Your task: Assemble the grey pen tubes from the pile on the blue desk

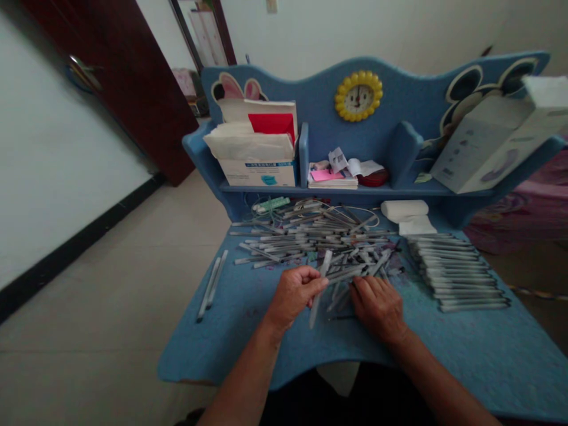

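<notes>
Hands, two of them, work over one blue surface (248, 319). The left hand (288, 296) pinches one pale tube (327, 263) between its fingers, the tube slanting upright at the near edge of one loose pile of pens (306, 239), too many to count. The right hand (379, 307) has its fingers curled down at the same edge; whether they pinch anything, I cannot tell. Two separate pens (213, 284) lie well to the left, and one neat stack of pens (461, 275) lies to the right. Behind are one white roll (403, 210) and one yellow flower clock (358, 96).
</notes>
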Available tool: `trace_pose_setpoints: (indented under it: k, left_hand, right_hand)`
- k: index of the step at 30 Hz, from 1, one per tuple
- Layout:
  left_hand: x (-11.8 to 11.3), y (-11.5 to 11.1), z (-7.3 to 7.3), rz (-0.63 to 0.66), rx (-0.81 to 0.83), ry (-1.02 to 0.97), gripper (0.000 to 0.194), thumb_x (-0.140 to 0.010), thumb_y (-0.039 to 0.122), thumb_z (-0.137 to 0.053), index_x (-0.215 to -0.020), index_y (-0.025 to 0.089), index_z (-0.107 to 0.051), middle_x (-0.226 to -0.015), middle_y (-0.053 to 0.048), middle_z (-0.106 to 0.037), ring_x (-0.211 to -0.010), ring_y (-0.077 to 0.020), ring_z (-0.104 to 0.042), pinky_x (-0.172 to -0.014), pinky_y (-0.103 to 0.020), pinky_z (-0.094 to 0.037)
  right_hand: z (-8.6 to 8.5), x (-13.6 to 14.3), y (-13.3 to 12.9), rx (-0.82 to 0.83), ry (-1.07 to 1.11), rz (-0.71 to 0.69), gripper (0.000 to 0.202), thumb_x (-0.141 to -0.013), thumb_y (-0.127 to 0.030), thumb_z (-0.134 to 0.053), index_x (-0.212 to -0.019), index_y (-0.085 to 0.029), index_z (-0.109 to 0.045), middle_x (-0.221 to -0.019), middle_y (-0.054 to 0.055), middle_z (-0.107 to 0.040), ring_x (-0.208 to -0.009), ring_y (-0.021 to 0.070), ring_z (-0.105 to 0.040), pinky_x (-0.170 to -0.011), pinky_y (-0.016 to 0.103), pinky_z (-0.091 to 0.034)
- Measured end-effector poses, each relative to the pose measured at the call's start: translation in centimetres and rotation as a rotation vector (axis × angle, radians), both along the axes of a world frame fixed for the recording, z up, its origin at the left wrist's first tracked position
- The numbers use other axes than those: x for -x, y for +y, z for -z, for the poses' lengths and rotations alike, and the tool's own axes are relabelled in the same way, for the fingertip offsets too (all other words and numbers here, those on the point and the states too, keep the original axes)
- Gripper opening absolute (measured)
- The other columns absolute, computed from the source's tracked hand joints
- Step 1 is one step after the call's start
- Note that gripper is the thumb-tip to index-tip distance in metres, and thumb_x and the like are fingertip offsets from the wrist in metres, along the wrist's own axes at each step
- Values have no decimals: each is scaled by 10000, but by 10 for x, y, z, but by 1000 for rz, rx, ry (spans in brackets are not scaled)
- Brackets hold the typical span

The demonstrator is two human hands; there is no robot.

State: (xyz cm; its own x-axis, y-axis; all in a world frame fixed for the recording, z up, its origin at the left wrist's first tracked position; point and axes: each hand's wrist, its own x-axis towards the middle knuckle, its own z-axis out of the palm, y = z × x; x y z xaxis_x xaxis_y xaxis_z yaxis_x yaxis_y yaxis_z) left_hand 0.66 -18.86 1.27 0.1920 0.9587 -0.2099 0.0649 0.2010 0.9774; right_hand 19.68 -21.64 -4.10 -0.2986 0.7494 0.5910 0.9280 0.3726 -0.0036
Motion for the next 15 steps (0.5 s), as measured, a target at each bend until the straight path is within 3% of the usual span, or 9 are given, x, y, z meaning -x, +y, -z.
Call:
trace_pose_setpoints:
  k: [4,7,12,15]
  left_hand:
    - [1,-10,-5,112,11,91,151,-631,282,-675,-623,148,-605,-460,40,-495,-365,-59,-407,-342,-159,-317]
    - [-1,-18,-4,182,59,96,160,-632,286,-671,-602,145,-601,-448,42,-482,-371,-61,-407,-348,-160,-314]
    - [-9,-30,6,180,147,59,180,-640,305,-662,-617,142,-592,-451,43,-486,-345,-49,-376,-346,-162,-291]
    - [-14,-36,11,175,173,46,173,-640,298,-653,-616,140,-587,-458,43,-484,-345,-46,-360,-347,-165,-272]
  right_hand:
    - [6,-18,-16,76,52,85,196,-866,-252,-458,-813,-179,-632,-701,61,-636,-665,174,-566,-646,288,-377]
    - [9,-35,-25,136,98,237,227,-861,-302,-456,-841,-181,-646,-724,71,-658,-653,181,-587,-639,289,-387]
    - [-1,-60,-25,352,54,587,278,-850,-374,-440,-940,-204,-642,-756,75,-687,-546,189,-595,-490,274,-320]
    - [-8,-65,-24,451,26,677,308,-841,-402,-442,-1002,-216,-627,-709,84,-692,-500,200,-590,-454,271,-283]
